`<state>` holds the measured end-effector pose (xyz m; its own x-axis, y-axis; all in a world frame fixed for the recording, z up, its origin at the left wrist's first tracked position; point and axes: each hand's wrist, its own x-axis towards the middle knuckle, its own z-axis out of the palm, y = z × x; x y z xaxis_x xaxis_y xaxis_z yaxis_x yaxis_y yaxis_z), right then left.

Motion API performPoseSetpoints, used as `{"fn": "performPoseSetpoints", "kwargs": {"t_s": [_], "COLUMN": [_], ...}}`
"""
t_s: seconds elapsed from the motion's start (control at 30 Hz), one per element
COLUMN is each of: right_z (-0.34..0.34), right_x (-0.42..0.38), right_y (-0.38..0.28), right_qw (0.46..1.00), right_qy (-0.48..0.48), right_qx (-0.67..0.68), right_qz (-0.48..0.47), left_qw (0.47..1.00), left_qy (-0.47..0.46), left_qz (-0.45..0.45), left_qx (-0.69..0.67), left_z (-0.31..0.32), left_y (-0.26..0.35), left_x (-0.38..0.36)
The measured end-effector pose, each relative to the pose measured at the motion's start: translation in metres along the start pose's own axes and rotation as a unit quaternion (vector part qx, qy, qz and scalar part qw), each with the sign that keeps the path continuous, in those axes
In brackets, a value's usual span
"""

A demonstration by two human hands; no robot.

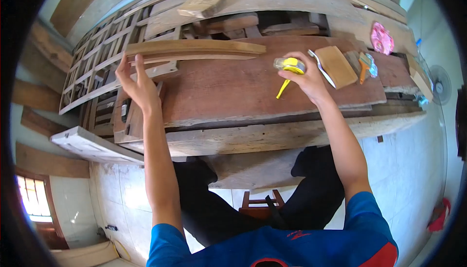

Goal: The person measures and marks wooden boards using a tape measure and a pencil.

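Note:
My right hand (305, 76) is closed around a yellow tape measure (293, 65), with a short length of yellow tape sticking out below it over the reddish-brown board (219, 89). My left hand (138, 83) is raised at the left end of some long, narrow wooden strips (199, 48). Its thumb and fingers are apart, and whether the fingertips touch the strips cannot be made out. The strips lie across the back of the board.
Right of my right hand lie a white-handled tool (321, 67), a rectangular wooden block (335, 66) and a brush (363, 67). A pink item (382, 38) rests farther back. A wooden lattice (97, 62) stands at the left. A wrapped package (200, 5) sits behind.

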<state>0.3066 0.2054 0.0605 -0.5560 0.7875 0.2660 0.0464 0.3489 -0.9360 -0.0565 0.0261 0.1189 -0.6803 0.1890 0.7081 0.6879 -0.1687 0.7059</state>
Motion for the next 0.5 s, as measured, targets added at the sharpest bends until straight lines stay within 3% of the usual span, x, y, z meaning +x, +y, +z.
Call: {"fn": "performPoseSetpoints", "kwargs": {"t_s": [0.07, 0.1, 0.2, 0.23, 0.33, 0.5], "right_z": [0.0, 0.001, 0.002, 0.009, 0.01, 0.017], "right_x": [-0.002, -0.004, -0.005, -0.005, 0.0, 0.005], "right_y": [0.002, -0.002, 0.011, 0.016, 0.014, 0.035], "right_qw": [1.0, 0.998, 0.94, 0.927, 0.895, 0.883], "right_qy": [0.016, 0.011, -0.06, -0.038, -0.095, -0.095], "right_qx": [-0.018, 0.003, 0.245, 0.295, 0.361, 0.389], "right_qz": [0.012, 0.065, 0.229, 0.228, 0.244, 0.246], "left_qw": [0.998, 0.998, 0.996, 0.993, 0.987, 0.98], "left_qy": [0.008, -0.001, -0.026, -0.036, -0.069, -0.132], "left_qz": [0.009, 0.024, 0.071, 0.086, 0.101, 0.127], "left_qx": [-0.06, -0.054, -0.056, -0.075, -0.101, -0.079], "left_z": [0.004, 0.003, -0.001, -0.001, -0.002, -0.005], "left_y": [0.01, 0.016, 0.032, 0.037, 0.048, 0.059], "left_x": [-0.011, -0.015, -0.022, -0.025, -0.033, -0.039]}}
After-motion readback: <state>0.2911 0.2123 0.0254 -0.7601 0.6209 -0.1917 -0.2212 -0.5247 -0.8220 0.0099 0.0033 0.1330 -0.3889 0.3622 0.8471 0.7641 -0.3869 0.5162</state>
